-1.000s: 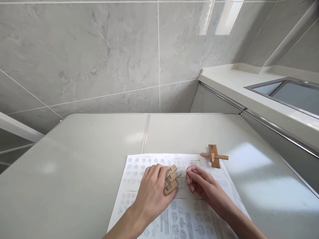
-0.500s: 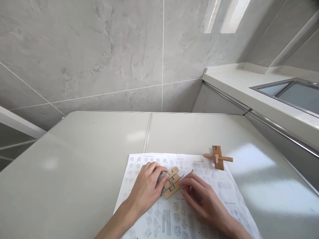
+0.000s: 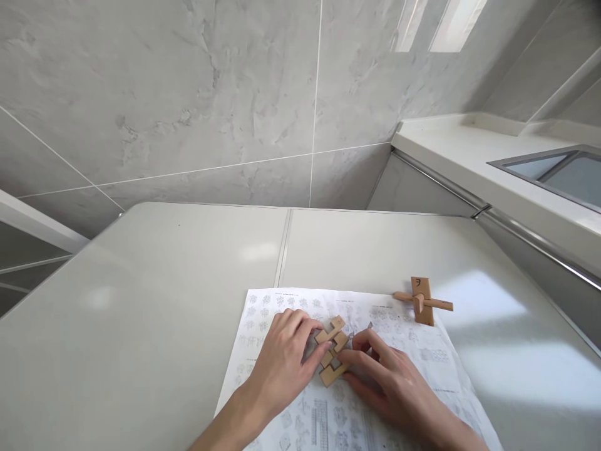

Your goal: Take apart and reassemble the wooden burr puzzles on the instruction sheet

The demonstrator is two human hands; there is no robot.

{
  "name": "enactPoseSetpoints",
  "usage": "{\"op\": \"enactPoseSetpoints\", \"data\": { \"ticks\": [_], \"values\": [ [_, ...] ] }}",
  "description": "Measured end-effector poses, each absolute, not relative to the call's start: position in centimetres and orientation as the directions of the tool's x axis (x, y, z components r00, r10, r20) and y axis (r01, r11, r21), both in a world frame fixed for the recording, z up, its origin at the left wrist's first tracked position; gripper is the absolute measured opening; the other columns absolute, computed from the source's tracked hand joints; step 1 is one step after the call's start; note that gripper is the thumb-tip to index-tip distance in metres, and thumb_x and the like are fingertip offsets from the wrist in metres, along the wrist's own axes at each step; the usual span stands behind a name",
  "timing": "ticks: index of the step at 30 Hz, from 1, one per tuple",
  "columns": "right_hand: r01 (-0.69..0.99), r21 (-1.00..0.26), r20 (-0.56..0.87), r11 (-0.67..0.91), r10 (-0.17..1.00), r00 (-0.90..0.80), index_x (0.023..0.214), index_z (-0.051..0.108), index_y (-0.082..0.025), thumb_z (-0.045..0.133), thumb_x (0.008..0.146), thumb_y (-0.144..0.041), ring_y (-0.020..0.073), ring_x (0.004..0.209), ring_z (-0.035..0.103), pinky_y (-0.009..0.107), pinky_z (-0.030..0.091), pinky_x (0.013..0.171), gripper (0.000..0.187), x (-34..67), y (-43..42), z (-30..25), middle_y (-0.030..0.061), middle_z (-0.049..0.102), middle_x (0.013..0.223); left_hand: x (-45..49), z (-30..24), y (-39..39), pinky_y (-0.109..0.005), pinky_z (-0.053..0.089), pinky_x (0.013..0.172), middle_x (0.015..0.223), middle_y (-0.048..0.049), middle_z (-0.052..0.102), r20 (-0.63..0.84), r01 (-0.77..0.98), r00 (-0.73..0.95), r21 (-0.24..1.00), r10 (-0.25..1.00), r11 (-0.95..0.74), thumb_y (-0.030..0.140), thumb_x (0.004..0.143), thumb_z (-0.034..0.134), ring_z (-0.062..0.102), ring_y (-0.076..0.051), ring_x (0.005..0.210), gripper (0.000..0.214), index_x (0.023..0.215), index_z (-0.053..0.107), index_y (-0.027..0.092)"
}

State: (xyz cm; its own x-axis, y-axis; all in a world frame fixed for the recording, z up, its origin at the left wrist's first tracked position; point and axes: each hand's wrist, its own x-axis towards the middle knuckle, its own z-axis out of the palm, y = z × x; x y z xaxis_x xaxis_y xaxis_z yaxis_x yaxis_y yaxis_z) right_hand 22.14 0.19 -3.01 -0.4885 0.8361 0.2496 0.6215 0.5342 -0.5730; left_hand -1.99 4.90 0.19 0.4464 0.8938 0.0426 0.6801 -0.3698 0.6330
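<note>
Several light wooden notched puzzle pieces [image 3: 330,374] lie side by side on a printed paper sheet [image 3: 253,341], with gaps where their notches meet. My left hand [image 3: 284,354] grips the pieces from the left, its thumb on top and its fingers curled round the far side. From the right, my right hand [image 3: 387,373] pinches the nearer piece between bent fingers and thumb. A small dark pointed shape on the sheet shows just beyond the right fingers; I cannot make out what it is.
A wooden cross-shaped assembly [image 3: 421,302] with a mark on its flat piece sits at the sheet's far right corner. The pale table [image 3: 197,275] has a seam across it. A counter [image 3: 451,144] with a sink [image 3: 563,172] stands at right, beyond it a grey tiled wall [image 3: 188,94].
My right fingers have closed in on the nearer wooden piece. The pieces sit slightly differently against each other. The whole view has shifted a little.
</note>
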Motion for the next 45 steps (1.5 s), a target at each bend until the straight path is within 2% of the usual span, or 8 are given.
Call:
{"op": "enactPoseSetpoints", "data": {
  "ticks": [4,9,13,16,20,28,38,45],
  "values": [
    [0.634,-0.579,0.207,0.513,0.844,-0.495,0.112,0.060,-0.026,0.057,0.102,-0.012,0.0160,0.068,0.062,0.028,0.050,0.061,0.018,22.3,0.2,-2.6,0.0054,0.062,0.110,-2.0,0.0,4.7,-0.046,0.055,0.091,0.111,-0.0039,0.069,0.045,0.682,0.444,0.631,0.895,-0.370,0.024,0.109,0.064,0.062,-0.028,0.104,0.005,0.111,0.068,0.025],
    [0.619,-0.600,0.238,0.507,0.852,-0.467,0.126,0.060,-0.025,0.059,0.104,-0.016,0.0207,0.077,0.069,0.032,0.056,0.066,0.024,22.5,0.3,-2.9,0.0086,0.066,0.115,-2.1,-0.4,4.8,-0.045,0.056,0.088,0.110,-0.0042,0.069,0.103,0.686,0.429,0.610,0.898,-0.397,0.024,0.110,0.063,0.062,-0.027,0.102,0.005,0.112,0.068,0.024],
    [0.633,-0.569,0.236,0.526,0.841,-0.486,0.117,0.065,-0.026,0.059,0.107,-0.019,0.0186,0.072,0.066,0.030,0.054,0.063,0.014,22.9,0.4,-3.2,0.0061,0.066,0.108,-2.2,-0.6,4.8,-0.044,0.055,0.086,0.109,-0.0043,0.069,0.145,0.697,0.436,0.569,0.888,-0.436,0.021,0.110,0.062,0.062,-0.027,0.099,0.006,0.112,0.066,0.024],
    [0.621,-0.552,0.295,0.556,0.828,-0.477,0.116,0.067,-0.028,0.055,0.109,-0.016,0.0162,0.068,0.066,0.028,0.053,0.061,0.019,23.1,0.2,-3.2,0.0057,0.070,0.111,-2.3,-0.7,4.9,-0.044,0.055,0.084,0.107,-0.0043,0.068,0.153,0.700,0.440,0.558,0.885,-0.445,0.021,0.110,0.061,0.062,-0.027,0.097,0.004,0.110,0.065,0.023],
    [0.628,-0.537,0.400,0.563,0.826,-0.398,0.120,0.066,-0.031,0.056,0.109,-0.013,0.0174,0.077,0.078,0.029,0.058,0.067,0.024,23.2,-0.4,-3.5,0.0064,0.077,0.127,-2.3,-0.5,4.8,-0.043,0.055,0.083,0.107,-0.0045,0.067,0.147,0.690,0.435,0.580,0.888,-0.433,0.023,0.111,0.059,0.063,-0.026,0.096,0.007,0.106,0.063,0.023],
    [0.551,-0.566,0.522,0.613,0.784,-0.337,0.122,0.069,-0.028,0.063,0.109,-0.013,0.0209,0.088,0.085,0.028,0.065,0.071,0.020,22.9,-0.3,-3.1,0.0052,0.086,0.110,-2.2,-0.2,4.6,-0.042,0.056,0.083,0.108,-0.0041,0.069,0.116,0.655,0.418,0.649,0.901,-0.387,0.027,0.109,0.066,0.064,-0.027,0.097,0.007,0.104,0.063,0.023],
    [0.609,-0.569,0.530,0.553,0.812,-0.243,0.134,0.070,-0.027,0.061,0.113,-0.019,0.0191,0.074,0.080,0.028,0.060,0.056,0.024,22.8,0.1,-3.1,0.0064,0.084,0.102,-2.2,-0.1,4.5,-0.045,0.058,0.087,0.115,-0.0062,0.069,0.107,0.653,0.420,0.655,0.901,-0.382,0.027,0.108,0.068,0.065,-0.029,0.103,0.007,0.114,0.068,0.025],
    [0.512,-0.684,0.483,0.519,0.849,-0.215,0.122,0.073,-0.027,0.064,0.110,-0.018,0.0176,0.069,0.074,0.026,0.060,0.052,0.018,22.5,0.3,-2.5,0.0068,0.080,0.100,-2.3,-0.3,4.4,-0.043,0.058,0.085,0.115,-0.0060,0.069,0.143,0.648,0.389,0.660,0.910,-0.381,0.032,0.113,0.058,0.065,-0.028,0.102,0.013,0.113,0.069,0.026]
  ]
}}
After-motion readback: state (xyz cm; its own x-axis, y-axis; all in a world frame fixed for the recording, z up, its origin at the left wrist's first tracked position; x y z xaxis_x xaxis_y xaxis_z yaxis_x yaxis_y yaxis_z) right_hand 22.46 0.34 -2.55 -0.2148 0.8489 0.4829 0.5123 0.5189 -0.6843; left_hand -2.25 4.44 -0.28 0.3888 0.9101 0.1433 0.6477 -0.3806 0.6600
